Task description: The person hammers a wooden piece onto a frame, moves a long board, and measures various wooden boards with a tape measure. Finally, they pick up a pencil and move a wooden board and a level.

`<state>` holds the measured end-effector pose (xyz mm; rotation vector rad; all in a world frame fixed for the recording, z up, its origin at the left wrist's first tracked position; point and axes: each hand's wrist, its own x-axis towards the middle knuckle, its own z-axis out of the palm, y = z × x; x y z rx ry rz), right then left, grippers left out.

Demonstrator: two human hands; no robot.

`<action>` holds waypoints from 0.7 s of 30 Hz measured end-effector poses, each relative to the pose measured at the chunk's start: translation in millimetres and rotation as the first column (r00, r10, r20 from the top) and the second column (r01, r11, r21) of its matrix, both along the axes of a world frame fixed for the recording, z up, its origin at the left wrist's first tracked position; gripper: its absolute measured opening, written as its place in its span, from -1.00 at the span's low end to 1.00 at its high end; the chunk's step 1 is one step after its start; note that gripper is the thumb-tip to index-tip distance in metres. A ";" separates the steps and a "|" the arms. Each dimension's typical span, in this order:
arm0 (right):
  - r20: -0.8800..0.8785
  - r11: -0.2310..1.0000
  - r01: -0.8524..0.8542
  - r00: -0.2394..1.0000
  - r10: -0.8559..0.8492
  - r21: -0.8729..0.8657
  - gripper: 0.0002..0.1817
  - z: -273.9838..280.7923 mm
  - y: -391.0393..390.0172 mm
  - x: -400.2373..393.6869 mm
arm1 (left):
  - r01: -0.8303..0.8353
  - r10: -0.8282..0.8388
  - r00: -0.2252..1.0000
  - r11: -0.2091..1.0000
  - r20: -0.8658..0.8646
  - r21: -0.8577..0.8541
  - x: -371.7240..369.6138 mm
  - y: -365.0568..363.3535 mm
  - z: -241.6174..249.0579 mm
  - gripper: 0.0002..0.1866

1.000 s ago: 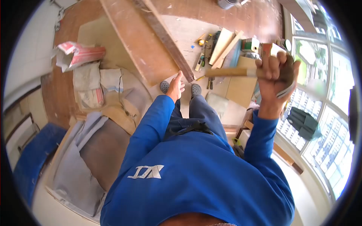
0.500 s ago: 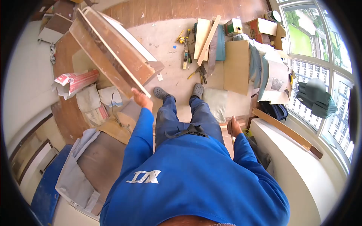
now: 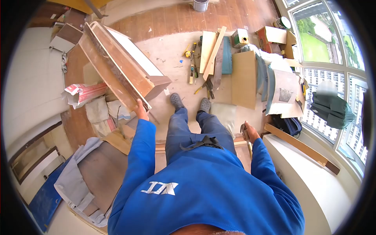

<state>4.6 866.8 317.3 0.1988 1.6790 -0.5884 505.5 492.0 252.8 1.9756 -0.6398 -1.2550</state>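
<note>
My left hand (image 3: 141, 111) is closed around the near end of a long wooden board (image 3: 111, 66). The board leans along a brown wooden cabinet carcass (image 3: 135, 62) with a white panel, both slanting away to the upper left. At my right side, my right hand (image 3: 252, 132) is wrapped around what looks like a hammer (image 3: 249, 148). Its grey end shows at my fingers and a thin wooden handle runs back toward my hip. My feet in grey clogs (image 3: 177, 100) stand on the floor between the two hands.
Hand tools (image 3: 191, 72), planks (image 3: 208, 51) and a cardboard sheet (image 3: 243, 80) lie ahead. A red-and-white sack (image 3: 84, 93) and folded sacks (image 3: 96, 109) sit left. On the right, a long board (image 3: 301, 147) rests on the white ledge (image 3: 290, 164) by the windows.
My left hand and the board's near end have shifted slightly left and nearer my body. The tool in my right hand shows more clearly. The head view has shifted slightly.
</note>
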 end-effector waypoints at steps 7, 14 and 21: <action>-0.163 0.988 -0.155 0.974 0.155 0.008 -0.33 -26.0 21.8 38.3 | 0.111 -0.070 0.967 0.981 -0.247 0.159 20.8 27.6 -21.5 -0.63; -0.246 0.904 -0.427 0.876 0.415 0.004 -0.58 -15.5 63.3 46.8 | 0.028 0.063 0.911 0.977 -0.407 0.213 21.2 22.2 -28.5 -0.65; -0.297 0.958 0.285 0.917 -0.267 0.020 -0.53 -27.1 87.0 86.2 | 0.417 -0.314 0.887 0.860 -0.338 0.294 41.8 -4.8 -32.4 -0.54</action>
